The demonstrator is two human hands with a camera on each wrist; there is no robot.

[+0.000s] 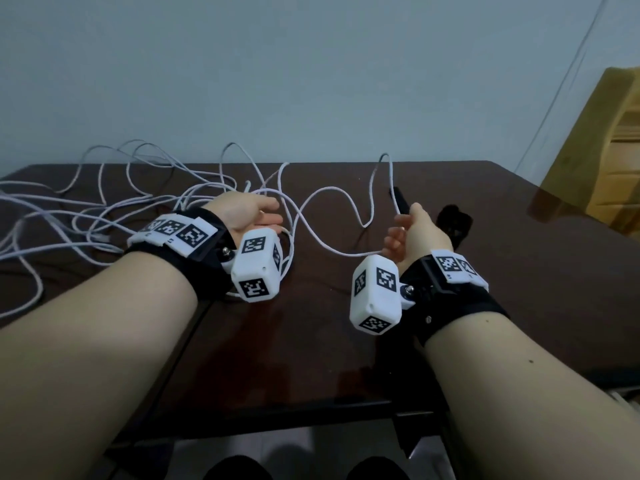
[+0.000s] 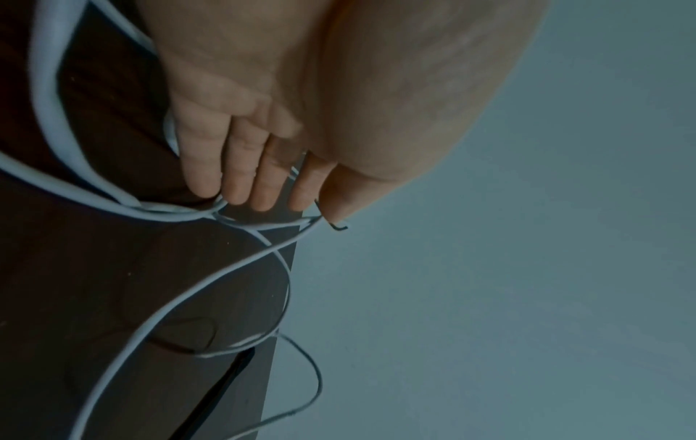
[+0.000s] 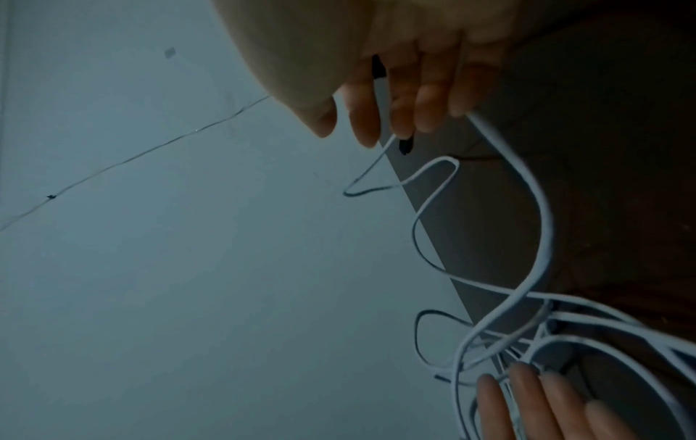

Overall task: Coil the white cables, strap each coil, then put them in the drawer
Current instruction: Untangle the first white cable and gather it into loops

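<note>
**Glossy wood, matt cables**

The table (image 1: 346,341) is dark polished wood, glossy enough to mirror things at its right edge. The white cables (image 1: 86,216) look smooth, matt plastic-sheathed. The wrist camera housings (image 1: 256,265) are smooth white plastic on black fabric-like straps (image 1: 460,306).

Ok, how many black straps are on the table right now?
2. One black strap lies on the table just beyond the right hand's thumb; the other sits right of that hand, partly hidden by it. More could hide under the white cables.
</note>
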